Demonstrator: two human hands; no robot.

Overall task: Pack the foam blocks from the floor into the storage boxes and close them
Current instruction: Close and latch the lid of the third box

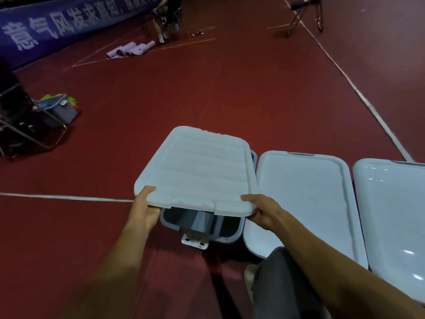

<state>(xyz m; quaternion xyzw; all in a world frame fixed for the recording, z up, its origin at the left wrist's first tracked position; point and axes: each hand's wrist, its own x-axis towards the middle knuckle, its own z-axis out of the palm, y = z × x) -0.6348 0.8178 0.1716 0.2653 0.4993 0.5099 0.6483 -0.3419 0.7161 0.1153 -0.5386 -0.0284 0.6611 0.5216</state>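
A: What is the person holding?
B: A pale lid [197,171]. The left hand [145,210] grips its near left corner. The right hand [262,212] grips its near right corner. Both thumbs are on top.
A: Is it shut on the box?
B: No. It is tilted over the open box [166,223], and the near end looks dark inside. A white clip [195,242] hangs off that end.
A: What is beside it?
B: A second box [305,199] just to the right, covered, then a third box [395,215]. All sit on the red floor [230,93]. Far off, purple mats [131,49] lie rolled up near a blue banner [57,26].
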